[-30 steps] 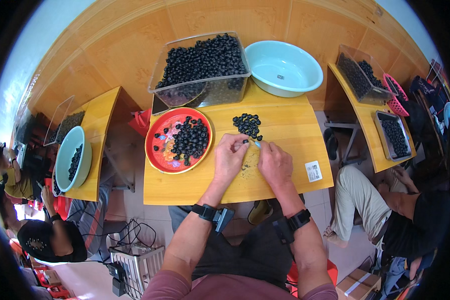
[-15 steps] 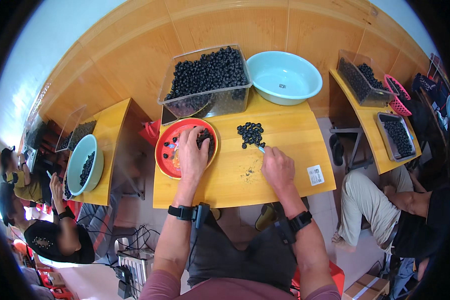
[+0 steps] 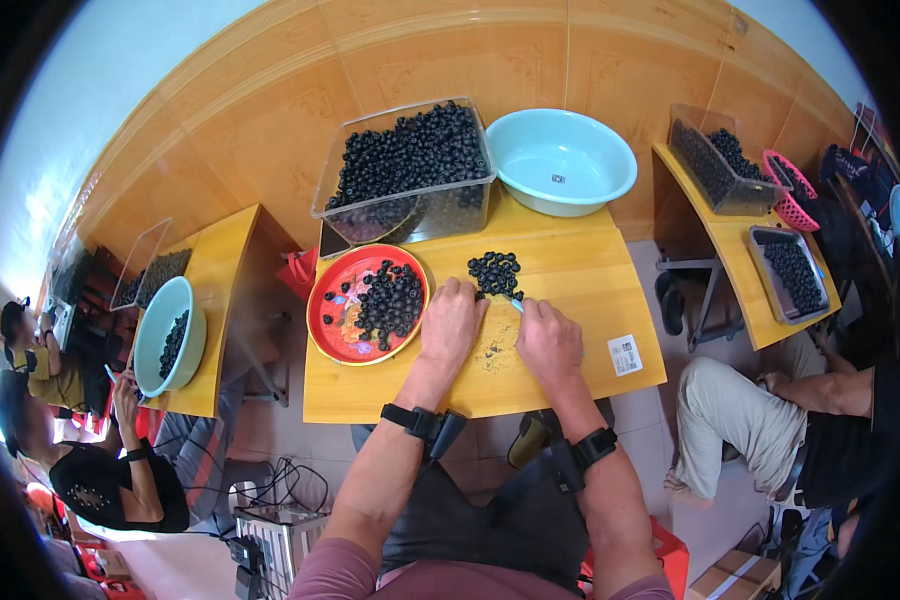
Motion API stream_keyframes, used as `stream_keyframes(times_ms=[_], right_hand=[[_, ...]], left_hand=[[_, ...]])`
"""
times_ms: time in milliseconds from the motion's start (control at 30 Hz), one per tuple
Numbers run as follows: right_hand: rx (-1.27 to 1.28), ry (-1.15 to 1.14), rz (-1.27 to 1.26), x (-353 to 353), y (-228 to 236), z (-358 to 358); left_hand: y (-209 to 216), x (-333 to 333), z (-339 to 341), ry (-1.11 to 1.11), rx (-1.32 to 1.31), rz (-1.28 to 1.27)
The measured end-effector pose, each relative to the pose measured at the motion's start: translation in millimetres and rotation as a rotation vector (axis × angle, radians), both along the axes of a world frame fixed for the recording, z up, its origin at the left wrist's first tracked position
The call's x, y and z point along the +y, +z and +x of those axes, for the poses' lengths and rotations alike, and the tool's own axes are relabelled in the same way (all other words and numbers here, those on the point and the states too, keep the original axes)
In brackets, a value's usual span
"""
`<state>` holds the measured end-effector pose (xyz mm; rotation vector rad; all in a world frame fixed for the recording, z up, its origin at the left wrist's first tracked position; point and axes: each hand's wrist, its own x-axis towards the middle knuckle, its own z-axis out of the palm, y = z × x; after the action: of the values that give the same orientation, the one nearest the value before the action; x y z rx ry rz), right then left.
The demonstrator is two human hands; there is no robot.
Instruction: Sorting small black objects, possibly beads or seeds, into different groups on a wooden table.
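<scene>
Both hands curled, just apart

Tray left on table, pieces heaped right of it, bin behind tray, basin right of bin

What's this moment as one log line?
Left hand: close beside small round black pieces | right hand: gripping slim light-blue tool | round red tray: left of both hands

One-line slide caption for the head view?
Left hand and right hand, the latter holding a blue tool, near piled round black pieces on a yellow table.
</scene>
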<state>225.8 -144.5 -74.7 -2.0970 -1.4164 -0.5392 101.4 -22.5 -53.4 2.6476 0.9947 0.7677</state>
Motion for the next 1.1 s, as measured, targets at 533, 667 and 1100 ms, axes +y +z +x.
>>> stream_keyframes(times_ms=[533,667,1100], right_hand=[[0.027,0.004,-0.027,-4,8,-1],[0.023,-0.013,-0.052,-2,7,-2],[-0.005,0.016,-0.041,-5,7,-4]], left_hand=[[-3,-26,5,0.028,-0.594,-0.773],[-21,-21,7,-0.042,-0.642,-0.653],[-20,-28,6,-0.014,-0.632,-0.671]])
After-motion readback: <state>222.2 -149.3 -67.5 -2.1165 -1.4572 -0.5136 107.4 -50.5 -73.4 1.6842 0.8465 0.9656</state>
